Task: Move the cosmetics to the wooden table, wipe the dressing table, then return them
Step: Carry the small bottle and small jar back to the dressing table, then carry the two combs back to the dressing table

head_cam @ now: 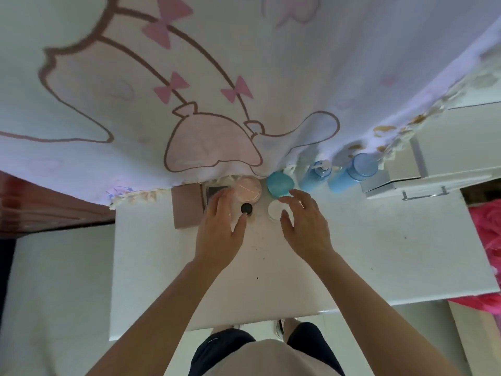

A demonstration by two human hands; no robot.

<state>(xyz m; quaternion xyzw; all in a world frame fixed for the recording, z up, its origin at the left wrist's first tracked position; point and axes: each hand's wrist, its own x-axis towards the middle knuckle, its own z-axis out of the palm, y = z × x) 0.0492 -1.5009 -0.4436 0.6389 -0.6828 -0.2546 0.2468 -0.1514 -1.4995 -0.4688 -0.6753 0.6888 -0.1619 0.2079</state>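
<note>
Both hands reaching over white bench (379,253) toward cosmetics clustered at back edge under curtain (244,77).
Left hand (221,226) spreading open over black cap (246,208), beside pink jar (248,189).
Right hand (303,223) hovering open by white jar (275,210); teal jar (279,183) behind.
Risks: crowded jars getting nudged, blue bottles (344,175) tipping, curtain hem snagging during lift.

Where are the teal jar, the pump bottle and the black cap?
teal jar (279,183), head view, middle of its lid
pump bottle (315,178), head view, its blue body
black cap (246,208), head view, its top
</note>
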